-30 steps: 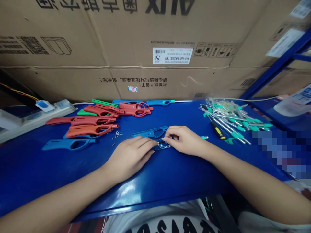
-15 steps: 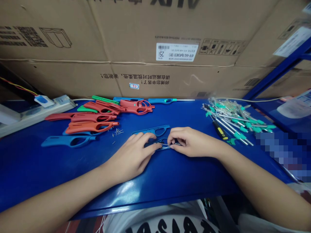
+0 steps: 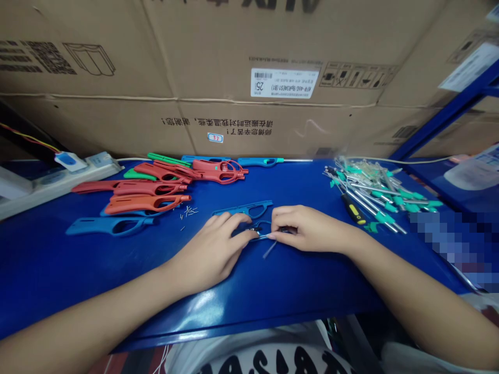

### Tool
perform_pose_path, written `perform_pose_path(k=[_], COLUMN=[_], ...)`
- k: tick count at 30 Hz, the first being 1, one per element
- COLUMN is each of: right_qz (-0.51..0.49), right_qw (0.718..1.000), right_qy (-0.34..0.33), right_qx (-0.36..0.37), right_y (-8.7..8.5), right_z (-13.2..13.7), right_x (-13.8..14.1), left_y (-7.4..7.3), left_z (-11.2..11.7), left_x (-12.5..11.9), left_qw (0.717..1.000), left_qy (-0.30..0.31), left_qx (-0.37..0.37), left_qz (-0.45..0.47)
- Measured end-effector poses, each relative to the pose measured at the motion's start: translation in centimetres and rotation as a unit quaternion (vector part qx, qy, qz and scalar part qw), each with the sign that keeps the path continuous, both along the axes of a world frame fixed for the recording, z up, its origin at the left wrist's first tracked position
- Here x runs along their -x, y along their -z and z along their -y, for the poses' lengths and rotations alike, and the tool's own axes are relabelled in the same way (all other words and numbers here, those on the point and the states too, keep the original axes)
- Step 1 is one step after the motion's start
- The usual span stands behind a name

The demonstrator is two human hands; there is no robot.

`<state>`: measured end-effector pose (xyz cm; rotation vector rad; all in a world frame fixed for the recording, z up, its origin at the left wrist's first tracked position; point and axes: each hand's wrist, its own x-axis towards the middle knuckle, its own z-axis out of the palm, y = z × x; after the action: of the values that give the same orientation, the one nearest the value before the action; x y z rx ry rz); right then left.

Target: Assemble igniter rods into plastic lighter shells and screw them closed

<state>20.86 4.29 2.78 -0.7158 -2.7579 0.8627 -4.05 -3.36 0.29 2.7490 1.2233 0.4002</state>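
Blue plastic piece (image 3: 265,223) largely covered from view

Our left hand (image 3: 208,249) and right hand (image 3: 307,228) come together over the blue plastic piece at the middle of the table (image 3: 312,291), so we see only its looped part and a bit of its near side. Our right hand pinches thin wires (image 3: 263,237) between thumb and fingers, and a translucent strip (image 3: 269,250) pokes out below that pinch, its upper end hidden. Our left hand is curved, fingertips at the piece's left end; we cannot tell whether they grip it or merely rest there. Just behind lies a second blue casing (image 3: 258,211), partly covered by our left hand. At far right, a pixelated patch (image 3: 452,249) masks what lies under it, and our printed shirt (image 3: 253,358) is cut off by the lower border.

Between our hands and the table's front edge we have a glossy stretch of surface with a pale reflection. More blue surface separates our right hand from a heap of metal rods (image 3: 384,200). Flat, creased cardboard (image 3: 218,67) stands like a wall along the rear.

Smooth red casings (image 3: 144,191) with rounded finger loops overlap at left, and tiny metal pins (image 3: 189,211) lie scattered near our left hand. The rods are straight and shiny with green plastic fittings, too tangled for us to count. Against them rests a black-and-yellow handle (image 3: 354,210).
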Motion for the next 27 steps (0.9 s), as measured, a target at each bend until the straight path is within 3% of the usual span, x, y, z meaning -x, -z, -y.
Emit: perform_pose_path(k=[8, 27], right_qz=[0.029, 0.022], right_qw=[0.998, 0.999], right_qy=[0.04, 0.018], right_qx=[-0.037, -0.038], right_y=[0.51, 0.91], right_z=[0.23, 0.3], right_x=[0.18, 0.22], left_y=[0.19, 0.2], left_z=[-0.03, -0.01], left_x=[-0.01, -0.12], left_qw=[1.0, 1.0], left_qy=[-0.002, -0.001], left_qx=[0.007, 0.019], left_qz=[0.004, 0.019])
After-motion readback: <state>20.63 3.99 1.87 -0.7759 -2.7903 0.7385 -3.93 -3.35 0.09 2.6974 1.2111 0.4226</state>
